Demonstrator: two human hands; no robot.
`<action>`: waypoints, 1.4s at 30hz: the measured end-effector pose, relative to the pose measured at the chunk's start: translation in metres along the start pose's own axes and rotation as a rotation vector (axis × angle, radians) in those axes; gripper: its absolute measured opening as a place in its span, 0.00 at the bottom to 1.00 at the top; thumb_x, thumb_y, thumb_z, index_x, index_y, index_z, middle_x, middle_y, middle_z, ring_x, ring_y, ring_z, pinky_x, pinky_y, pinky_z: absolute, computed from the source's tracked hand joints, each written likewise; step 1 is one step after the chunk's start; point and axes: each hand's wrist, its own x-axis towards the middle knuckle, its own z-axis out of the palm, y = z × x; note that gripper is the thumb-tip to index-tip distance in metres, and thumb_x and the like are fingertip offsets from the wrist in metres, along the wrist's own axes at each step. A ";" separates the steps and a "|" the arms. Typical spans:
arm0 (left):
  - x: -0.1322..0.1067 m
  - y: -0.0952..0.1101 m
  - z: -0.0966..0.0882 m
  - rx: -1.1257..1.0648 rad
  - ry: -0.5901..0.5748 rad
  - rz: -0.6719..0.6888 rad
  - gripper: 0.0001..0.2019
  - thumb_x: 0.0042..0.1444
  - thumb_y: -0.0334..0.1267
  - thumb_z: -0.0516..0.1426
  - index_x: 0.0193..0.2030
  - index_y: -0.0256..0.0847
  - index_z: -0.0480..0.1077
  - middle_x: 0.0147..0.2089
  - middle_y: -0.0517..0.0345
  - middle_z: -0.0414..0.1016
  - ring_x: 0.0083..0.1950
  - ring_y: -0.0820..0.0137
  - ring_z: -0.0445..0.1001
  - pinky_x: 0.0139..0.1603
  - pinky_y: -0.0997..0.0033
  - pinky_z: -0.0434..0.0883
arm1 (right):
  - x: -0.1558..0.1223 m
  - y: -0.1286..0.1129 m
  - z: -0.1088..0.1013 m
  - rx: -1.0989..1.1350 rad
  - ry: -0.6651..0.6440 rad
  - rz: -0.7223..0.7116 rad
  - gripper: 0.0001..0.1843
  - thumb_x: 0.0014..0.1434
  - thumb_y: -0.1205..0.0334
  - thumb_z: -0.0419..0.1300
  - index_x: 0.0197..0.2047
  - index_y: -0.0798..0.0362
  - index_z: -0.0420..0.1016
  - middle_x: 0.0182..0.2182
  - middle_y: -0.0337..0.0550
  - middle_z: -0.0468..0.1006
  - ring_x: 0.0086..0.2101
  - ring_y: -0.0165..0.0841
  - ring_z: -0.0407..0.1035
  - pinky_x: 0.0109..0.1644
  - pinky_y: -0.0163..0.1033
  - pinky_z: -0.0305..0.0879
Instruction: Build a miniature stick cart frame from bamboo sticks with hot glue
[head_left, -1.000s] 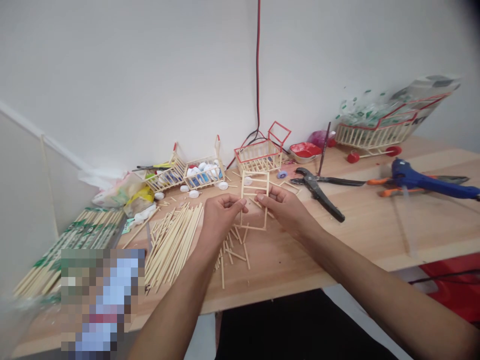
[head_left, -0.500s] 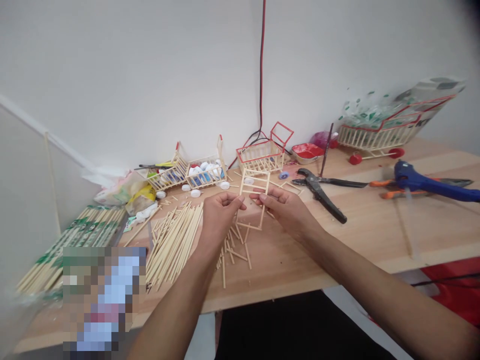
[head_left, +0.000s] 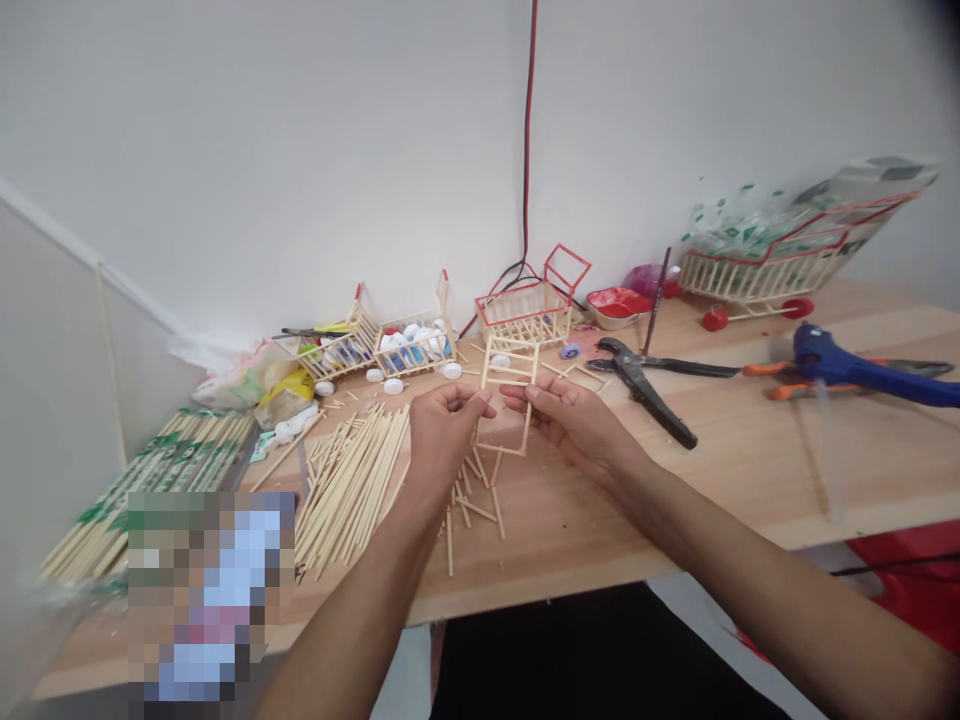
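Note:
A small rectangular frame of wooden sticks [head_left: 513, 378], with a few crossbars in its upper part, is held upright above the table between both hands. My left hand [head_left: 448, 425] pinches its left side between thumb and fingers. Its right side is in the grip of my right hand [head_left: 562, 412], thumb on top. Short cut stick pieces [head_left: 472, 500] lie scattered beneath the frame. Left of my left hand rests a pile of longer loose sticks [head_left: 352, 490]. Behind the frame stands a stick-built cart basket [head_left: 525, 318] with a red-painted rim.
Along the wall are two small carts [head_left: 416, 350] with white wheels and bottle caps, a red paint dish [head_left: 616, 305] and a larger cart [head_left: 757, 275]. Pliers [head_left: 645, 390] and a blue glue gun [head_left: 840, 368] lie right. Packed sticks [head_left: 161, 470] lie left, near a pixelated patch.
The frame tilts slightly, its lower edge a little higher in view. Both hands keep their hold. The whole view has shifted slightly.

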 end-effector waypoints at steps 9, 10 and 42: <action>0.000 -0.001 0.000 0.008 -0.010 -0.013 0.08 0.48 0.40 0.61 0.24 0.37 0.75 0.26 0.55 0.79 0.28 0.70 0.73 0.35 0.71 0.67 | 0.001 0.002 -0.002 -0.049 0.035 -0.005 0.18 0.45 0.50 0.71 0.33 0.53 0.74 0.43 0.49 0.81 0.41 0.35 0.76 0.35 0.34 0.63; 0.000 -0.001 0.000 0.013 -0.011 -0.011 0.08 0.49 0.40 0.61 0.24 0.38 0.75 0.26 0.55 0.79 0.28 0.70 0.73 0.35 0.71 0.67 | 0.001 0.002 -0.002 -0.058 0.040 -0.009 0.18 0.44 0.49 0.71 0.33 0.53 0.74 0.43 0.50 0.82 0.40 0.36 0.76 0.35 0.35 0.64; -0.001 -0.002 0.000 -0.005 0.010 -0.003 0.09 0.49 0.40 0.61 0.24 0.38 0.75 0.25 0.57 0.78 0.27 0.71 0.71 0.33 0.72 0.66 | 0.000 0.002 -0.005 -0.226 0.062 -0.135 0.16 0.51 0.47 0.67 0.28 0.53 0.74 0.33 0.44 0.81 0.24 0.25 0.59 0.27 0.34 0.51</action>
